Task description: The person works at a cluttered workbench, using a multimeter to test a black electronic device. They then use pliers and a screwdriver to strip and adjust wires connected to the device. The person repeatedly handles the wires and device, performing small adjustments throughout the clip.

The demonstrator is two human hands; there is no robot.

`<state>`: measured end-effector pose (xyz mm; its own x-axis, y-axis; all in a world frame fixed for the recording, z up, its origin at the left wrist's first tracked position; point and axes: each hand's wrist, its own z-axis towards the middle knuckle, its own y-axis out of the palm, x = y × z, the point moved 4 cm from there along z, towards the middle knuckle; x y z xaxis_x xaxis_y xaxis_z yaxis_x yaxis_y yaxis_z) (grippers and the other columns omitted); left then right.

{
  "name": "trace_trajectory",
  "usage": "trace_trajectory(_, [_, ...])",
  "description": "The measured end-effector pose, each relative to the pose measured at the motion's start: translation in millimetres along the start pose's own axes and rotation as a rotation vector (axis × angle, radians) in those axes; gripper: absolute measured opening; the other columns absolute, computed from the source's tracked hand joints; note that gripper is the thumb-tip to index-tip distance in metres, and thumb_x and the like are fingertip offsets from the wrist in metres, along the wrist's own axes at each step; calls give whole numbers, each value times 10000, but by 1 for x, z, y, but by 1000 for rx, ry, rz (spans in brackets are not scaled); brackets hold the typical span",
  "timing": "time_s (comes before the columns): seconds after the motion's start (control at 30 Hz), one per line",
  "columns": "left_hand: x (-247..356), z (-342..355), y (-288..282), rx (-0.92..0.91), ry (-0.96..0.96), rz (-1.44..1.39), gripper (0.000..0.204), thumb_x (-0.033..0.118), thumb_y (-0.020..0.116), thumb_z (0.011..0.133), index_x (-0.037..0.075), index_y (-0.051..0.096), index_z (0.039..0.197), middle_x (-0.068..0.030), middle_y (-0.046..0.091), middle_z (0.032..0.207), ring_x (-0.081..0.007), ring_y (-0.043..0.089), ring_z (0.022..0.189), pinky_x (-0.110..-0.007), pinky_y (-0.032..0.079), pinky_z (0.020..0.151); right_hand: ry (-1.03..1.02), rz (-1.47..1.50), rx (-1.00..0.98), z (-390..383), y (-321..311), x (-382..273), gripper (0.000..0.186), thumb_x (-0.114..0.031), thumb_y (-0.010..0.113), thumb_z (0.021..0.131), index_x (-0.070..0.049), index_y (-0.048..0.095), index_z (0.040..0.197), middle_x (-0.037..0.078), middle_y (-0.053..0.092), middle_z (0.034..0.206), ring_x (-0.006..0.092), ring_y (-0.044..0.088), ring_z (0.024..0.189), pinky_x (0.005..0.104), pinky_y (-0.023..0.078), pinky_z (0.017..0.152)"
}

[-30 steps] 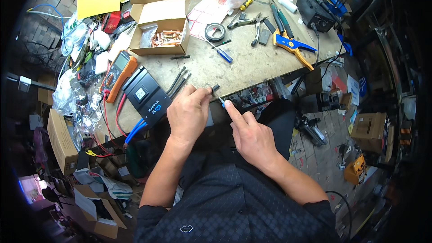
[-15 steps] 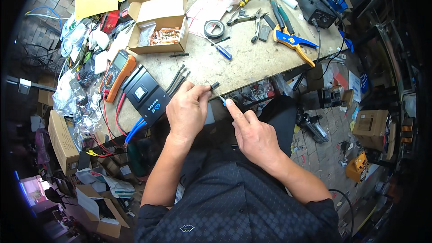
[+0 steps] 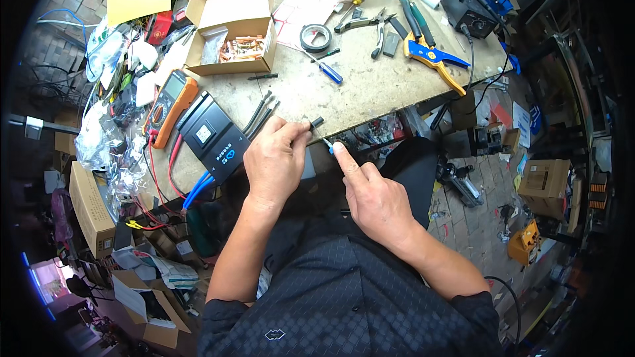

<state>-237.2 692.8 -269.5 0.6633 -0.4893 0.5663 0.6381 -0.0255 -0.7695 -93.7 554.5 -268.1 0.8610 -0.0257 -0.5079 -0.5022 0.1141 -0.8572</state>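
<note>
My left hand (image 3: pixel 274 158) is closed at the bench's near edge, pinching a short black cylindrical piece (image 3: pixel 317 122) that juts out past the fingertips. In my right hand (image 3: pixel 376 199) is a small screwdriver (image 3: pixel 331 149), of which a bit of blue handle and a thin metal shaft show. Its shaft slants up and left toward the left fingertips; whether the tip touches anything is too small to tell. Left of my left hand lies a black box-shaped device (image 3: pixel 213 139), with dark cable ends (image 3: pixel 259 114) on one side and blue wires (image 3: pixel 198 192) at its lower end.
An orange multimeter (image 3: pixel 170 109) lies beside the device. Farther back on the bench (image 3: pixel 370 96) are an open cardboard box (image 3: pixel 228 59) of copper-coloured parts, a tape roll (image 3: pixel 315 38), a blue screwdriver (image 3: pixel 329 73), pliers (image 3: pixel 379 33) and a blue-and-orange wire stripper (image 3: pixel 433 59).
Both hands keep nearly the same pose. The metal shaft sits slightly farther right from the left fingertips, and the bench things have shifted a little in view.
</note>
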Motion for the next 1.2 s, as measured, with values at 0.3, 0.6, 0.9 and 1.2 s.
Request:
trace_trajectory(0.3, [-1, 1, 0, 6, -1, -33, 87, 127, 822, 877, 132, 815, 963, -47, 689, 862, -287, 709, 755, -391, 555, 657, 12, -5, -39, 3, -5, -5, 746, -101, 686, 934, -130, 448, 1641, 158, 608, 828, 345, 674, 579, 447, 576, 534])
trace_trajectory(0.6, [-2, 0, 1, -4, -16, -46, 94, 107, 821, 893, 105, 822, 987, -74, 705, 872, -282, 723, 762, -367, 557, 672, 18, -48, -81, 8, -15, -12, 739, -107, 689, 924, -112, 465, 1628, 155, 604, 821, 338, 676, 579, 444, 577, 529])
trace_trajectory(0.9, [-2, -1, 1, 20, 13, -47, 96, 100, 818, 893, 96, 819, 989, -76, 707, 875, -284, 723, 758, -368, 559, 668, 20, -66, -93, 10, -18, -17, 741, -105, 694, 916, -115, 473, 1623, 150, 601, 815, 330, 678, 579, 438, 577, 531])
trace_trajectory(1.2, [-2, -2, 0, 2, 11, -24, 121, 101, 809, 903, 95, 814, 1023, -81, 691, 888, -289, 718, 768, -376, 559, 671, 4, -104, -78, 8, -7, -9, 794, -97, 705, 891, -139, 454, 1644, 153, 605, 785, 327, 669, 553, 437, 567, 507])
